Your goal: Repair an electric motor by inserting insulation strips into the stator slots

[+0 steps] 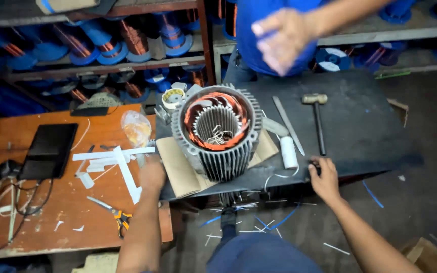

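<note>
A grey finned motor stator (217, 132) with copper windings stands open end up on brown cardboard (180, 171) on a black bench (360, 121). My left hand (152, 174) rests on the cardboard edge just left of the stator, fingers curled under; whether it grips anything is hidden. My right hand (324, 175) presses on the bench's front edge, close to the handle end of a hammer (318, 120). A white roll (289, 152) and a flat metal file (288, 124) lie between the stator and the hammer.
Another person in a blue shirt stands across the bench, one hand (279, 38) raised and blurred. The orange table (51, 202) on the left holds white paper strips (115, 159), scissors (113, 215), a black tablet (50, 149) and cables. Shelves hold copper wire spools (127, 43).
</note>
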